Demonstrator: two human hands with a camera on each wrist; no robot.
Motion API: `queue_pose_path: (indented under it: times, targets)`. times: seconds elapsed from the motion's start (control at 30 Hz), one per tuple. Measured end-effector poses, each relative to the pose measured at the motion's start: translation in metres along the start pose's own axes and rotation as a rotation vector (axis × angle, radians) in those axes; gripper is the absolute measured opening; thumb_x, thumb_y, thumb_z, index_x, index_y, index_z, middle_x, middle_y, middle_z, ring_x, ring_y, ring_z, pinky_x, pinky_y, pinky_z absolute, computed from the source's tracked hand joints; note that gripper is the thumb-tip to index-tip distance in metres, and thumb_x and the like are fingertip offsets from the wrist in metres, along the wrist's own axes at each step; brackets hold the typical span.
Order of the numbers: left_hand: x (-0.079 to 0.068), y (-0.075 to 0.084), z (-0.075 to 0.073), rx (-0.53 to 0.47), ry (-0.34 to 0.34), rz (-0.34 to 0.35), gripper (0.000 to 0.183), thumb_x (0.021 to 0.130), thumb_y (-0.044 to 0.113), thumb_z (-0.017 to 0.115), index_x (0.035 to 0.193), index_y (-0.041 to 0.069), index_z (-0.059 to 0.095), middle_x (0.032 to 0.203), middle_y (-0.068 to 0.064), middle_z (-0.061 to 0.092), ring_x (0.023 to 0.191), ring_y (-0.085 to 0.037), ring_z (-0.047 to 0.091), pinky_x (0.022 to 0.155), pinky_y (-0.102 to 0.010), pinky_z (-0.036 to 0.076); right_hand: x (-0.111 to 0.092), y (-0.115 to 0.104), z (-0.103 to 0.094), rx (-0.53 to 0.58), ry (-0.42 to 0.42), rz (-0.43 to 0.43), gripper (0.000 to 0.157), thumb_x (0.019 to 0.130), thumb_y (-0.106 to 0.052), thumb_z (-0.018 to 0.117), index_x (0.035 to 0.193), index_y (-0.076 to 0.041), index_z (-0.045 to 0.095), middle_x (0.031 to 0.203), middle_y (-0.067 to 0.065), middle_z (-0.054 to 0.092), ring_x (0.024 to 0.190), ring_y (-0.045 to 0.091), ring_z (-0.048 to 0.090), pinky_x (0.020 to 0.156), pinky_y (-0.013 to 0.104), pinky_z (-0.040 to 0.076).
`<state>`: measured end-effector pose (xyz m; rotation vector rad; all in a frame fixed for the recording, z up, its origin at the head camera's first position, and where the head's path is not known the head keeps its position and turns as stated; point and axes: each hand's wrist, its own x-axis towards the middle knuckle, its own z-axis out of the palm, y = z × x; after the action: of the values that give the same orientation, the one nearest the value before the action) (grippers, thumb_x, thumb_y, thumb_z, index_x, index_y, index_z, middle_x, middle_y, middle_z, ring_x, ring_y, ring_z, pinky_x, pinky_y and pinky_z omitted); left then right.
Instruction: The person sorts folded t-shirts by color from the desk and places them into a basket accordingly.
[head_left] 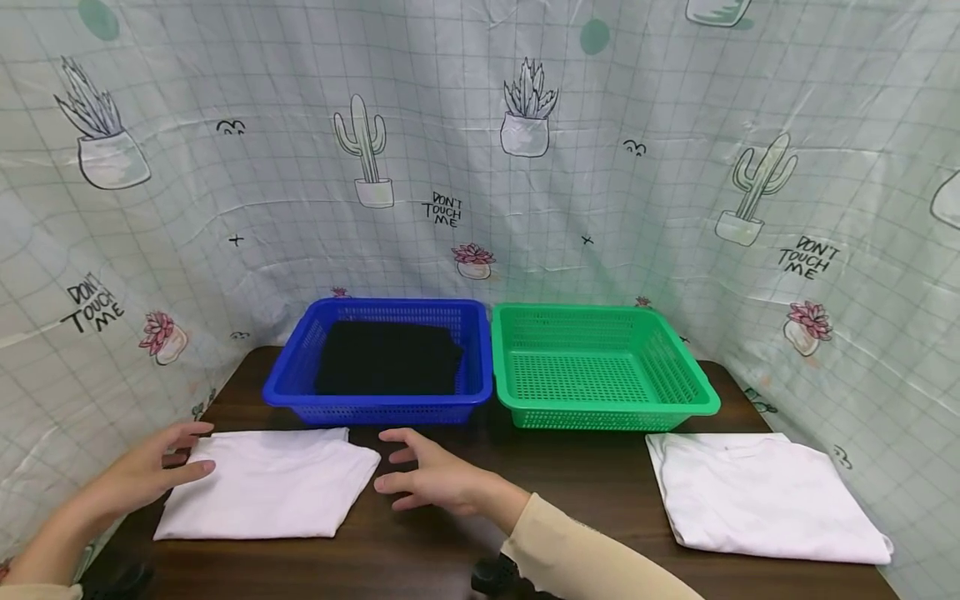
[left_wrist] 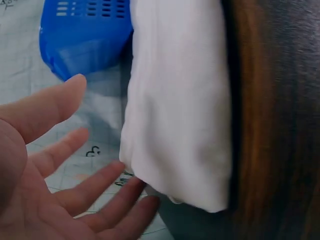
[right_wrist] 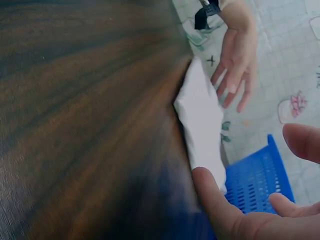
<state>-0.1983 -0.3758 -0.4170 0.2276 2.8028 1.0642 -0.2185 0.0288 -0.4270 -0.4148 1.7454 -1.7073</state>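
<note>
A folded white T-shirt (head_left: 266, 487) lies flat on the left part of the table, in front of the blue basket (head_left: 375, 410). My left hand (head_left: 153, 471) is at its left edge, fingers spread and relaxed; in the left wrist view the fingertips (left_wrist: 145, 200) come right to the folded end of the cloth. On the other side, my right hand (head_left: 438, 475) hovers just beyond the shirt's right edge, thumb and fingers apart with nothing between them. Folded black cloth (head_left: 386, 358) lies inside the blue basket.
Beside the blue basket stands a green basket (head_left: 607, 417) with its slotted floor showing. Another folded white garment (head_left: 768, 496) lies at the table's right side. Behind the dark wooden table (head_left: 570, 517) hangs a printed curtain (head_left: 465, 100), which also closes off both sides.
</note>
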Motion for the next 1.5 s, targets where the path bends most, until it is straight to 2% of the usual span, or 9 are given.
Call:
queue_pose_path:
  times: [0.23,0.37,0.6,0.8,0.97,1.07,1.17,1.3,1.5]
  targets:
    - [0.001,-0.003,0.000,-0.012,-0.059,-0.130,0.076,0.095,0.035,0.064,0.144,-0.010,0.026,0.132,-0.043,0.037,0.119,-0.055,0.043,0.083,-0.051,0.051,0.007,0.010,0.008,0.134,-0.034,0.069,0.073,0.089,-0.006,0.069,0.149,-0.015,0.029,0.136,0.022,0.036,0.110,0.034,0.058,0.088,0.051,0.053]
    - [0.001,-0.003,-0.001,-0.017,-0.090,-0.162,0.077,0.095,0.035,0.065,0.144,-0.010,0.026,0.129,-0.043,0.042,0.118,-0.052,0.046,0.083,-0.048,0.052,0.013,0.013,0.014,0.181,-0.049,0.088,0.072,0.090,-0.006,0.068,0.149,-0.015,0.028,0.132,0.020,0.042,0.108,0.033,0.059,0.088,0.052,0.053]
    - [-0.002,-0.010,0.003,-0.222,-0.186,-0.164,0.081,0.093,0.025,0.068,0.150,-0.006,0.019,0.139,-0.041,0.028,0.125,-0.053,0.035,0.089,-0.046,0.047,0.030,0.015,0.025,0.222,-0.018,0.088,0.068,0.090,-0.003,0.066,0.146,-0.013,0.030,0.113,0.016,0.054,0.100,0.027,0.061,0.090,0.051,0.052]
    - [-0.003,-0.017,0.009,-0.312,-0.194,-0.149,0.080,0.094,0.024,0.066,0.151,-0.001,0.015,0.146,-0.038,0.016,0.130,-0.054,0.025,0.094,-0.051,0.042,0.043,0.015,0.035,0.199,0.053,0.071,0.064,0.087,0.001,0.068,0.142,-0.012,0.038,0.106,0.015,0.056,0.094,0.023,0.062,0.093,0.049,0.050]
    - [-0.002,-0.019,0.014,-0.357,-0.214,-0.149,0.076,0.097,0.024,0.062,0.151,0.003,0.015,0.141,-0.035,0.031,0.123,-0.038,0.043,0.094,-0.046,0.042,0.055,0.014,0.044,0.142,0.156,0.037,0.061,0.082,0.003,0.072,0.136,-0.014,0.048,0.099,0.014,0.055,0.084,0.018,0.061,0.086,0.042,0.054]
    - [-0.002,-0.018,0.017,-0.350,-0.213,-0.136,0.073,0.098,0.025,0.061,0.151,0.005,0.016,0.138,-0.031,0.039,0.118,-0.027,0.048,0.093,-0.043,0.043,0.062,0.015,0.046,0.152,0.174,0.016,0.062,0.082,0.004,0.071,0.137,-0.014,0.049,0.104,0.012,0.056,0.084,0.018,0.061,0.080,0.038,0.055]
    - [-0.003,-0.018,0.019,-0.335,-0.198,-0.112,0.070,0.099,0.025,0.059,0.152,0.007,0.019,0.142,-0.033,0.033,0.124,-0.036,0.043,0.094,-0.047,0.042,0.067,0.016,0.046,0.143,0.170,0.003,0.060,0.083,0.003,0.070,0.138,-0.013,0.050,0.114,0.009,0.054,0.085,0.018,0.062,0.077,0.036,0.056]
    - [-0.004,-0.018,0.020,-0.343,-0.178,-0.090,0.067,0.099,0.025,0.059,0.153,0.008,0.022,0.151,-0.034,0.016,0.135,-0.052,0.022,0.094,-0.049,0.042,0.073,0.017,0.045,0.110,0.199,-0.005,0.055,0.083,0.002,0.072,0.133,-0.016,0.057,0.116,0.007,0.055,0.086,0.020,0.063,0.076,0.042,0.056]
    - [-0.002,-0.018,0.020,-0.420,-0.210,-0.122,0.069,0.097,0.023,0.061,0.152,0.011,0.021,0.143,-0.030,0.032,0.117,-0.027,0.049,0.086,-0.035,0.048,0.081,0.018,0.045,0.108,0.189,0.013,0.055,0.084,0.003,0.072,0.132,-0.019,0.058,0.109,0.009,0.058,0.086,0.023,0.065,0.073,0.048,0.057]
